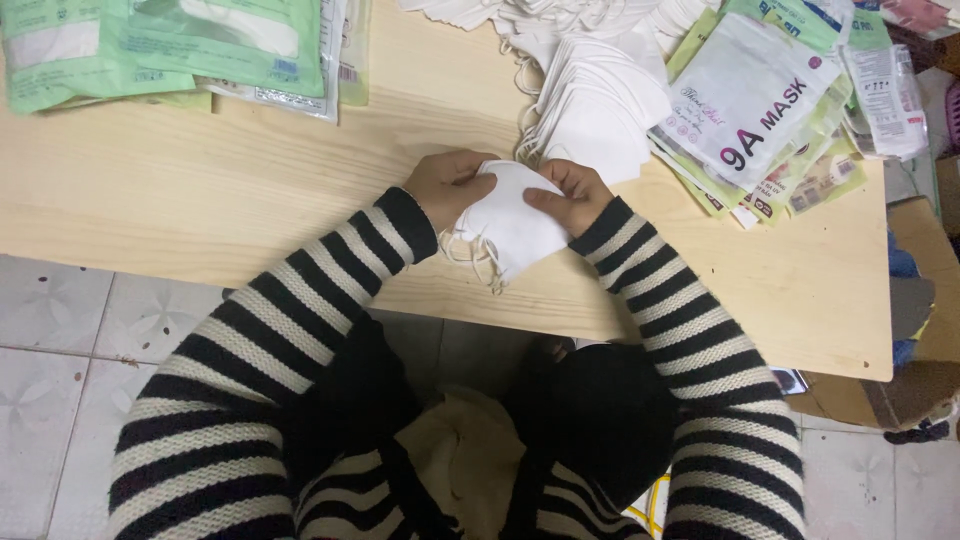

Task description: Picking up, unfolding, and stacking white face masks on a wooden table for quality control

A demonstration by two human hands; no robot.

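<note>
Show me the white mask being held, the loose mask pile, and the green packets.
white mask (512,222), head view, its middle panel.
mask pile (598,115), head view, top mask.
green packets (170,45), head view, front of one packet.

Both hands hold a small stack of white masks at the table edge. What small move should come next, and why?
Probably square the stack of white masks between the left hand and right hand. The ear loops hang loose over the wooden table edge, and the masks look slightly fanned, so aligning them first seems sensible.
</note>
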